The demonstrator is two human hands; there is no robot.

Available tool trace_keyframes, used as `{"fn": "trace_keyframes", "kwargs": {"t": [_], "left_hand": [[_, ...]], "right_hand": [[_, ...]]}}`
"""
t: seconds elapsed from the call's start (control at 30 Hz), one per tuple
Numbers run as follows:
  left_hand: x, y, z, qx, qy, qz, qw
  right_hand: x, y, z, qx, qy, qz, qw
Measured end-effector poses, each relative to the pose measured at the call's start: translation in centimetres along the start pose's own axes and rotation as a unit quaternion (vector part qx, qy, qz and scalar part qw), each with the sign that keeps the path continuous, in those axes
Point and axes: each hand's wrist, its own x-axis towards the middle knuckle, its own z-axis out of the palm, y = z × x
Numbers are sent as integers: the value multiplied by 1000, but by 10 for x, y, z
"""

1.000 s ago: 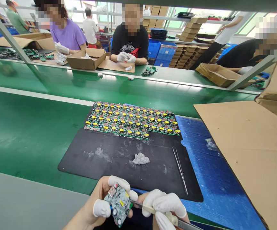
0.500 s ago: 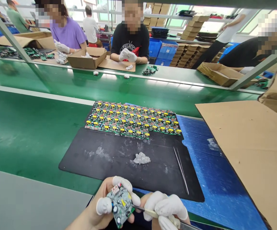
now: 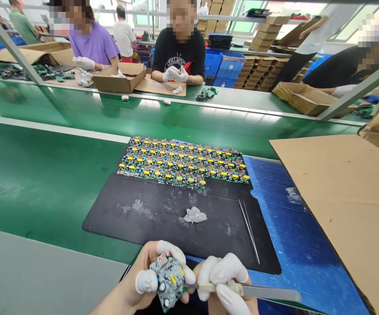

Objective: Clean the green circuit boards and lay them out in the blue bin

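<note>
My left hand (image 3: 146, 280), with white finger cots, grips a circuit board (image 3: 170, 282) coated in grey putty, with a USB port at its top. My right hand (image 3: 224, 282), also in finger cots, is closed around a thin metal tool (image 3: 268, 292) whose tip meets the board's right edge. Beyond them, on a black mat (image 3: 117, 218), lie a lump of grey putty (image 3: 195, 215) and steel tweezers (image 3: 249, 232). Rows of circuit boards (image 3: 182, 162) with yellow parts cover the mat's far end.
Cardboard (image 3: 333, 188) lies at the right over a blue surface (image 3: 274, 218). A green conveyor belt (image 3: 94, 111) crosses behind the mat, carrying small white pieces. Across it, people in white finger coverings sit beside an open box (image 3: 119, 82) and a board pile (image 3: 206, 94).
The tool in my right hand has swung, so more of its flat blade shows at the right. My left hand and the board shifted slightly right. Small white pieces on the belt moved left.
</note>
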Motion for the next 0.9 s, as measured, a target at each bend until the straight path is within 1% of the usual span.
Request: {"fn": "trace_keyframes", "kwargs": {"t": [0.07,0.13,0.23,0.33,0.47,0.53,0.67,0.77,0.9], "left_hand": [[0,1,0,-1,-3,-7,1000],[0,4,1,3,-3,-30,1000],[1,8,3,8,3,-69,998],[1,11,4,13,11,-88,996],[1,10,0,6,14,-102,995],[1,10,-3,6,13,-111,994],[3,10,-4,19,20,-116,993],[5,11,-1,14,21,-117,993],[7,12,2,15,26,-122,992]], "right_hand": [[1,0,-4,2,-29,15,999],[3,0,-5,5,-43,25,999],[4,-1,0,16,-16,41,999],[5,-1,3,27,2,65,997],[6,-1,-3,29,-19,103,994],[7,0,-7,28,-27,111,993],[7,5,-14,40,-13,122,992],[9,7,-12,33,-11,140,990],[12,4,-6,20,-12,161,987]]}}
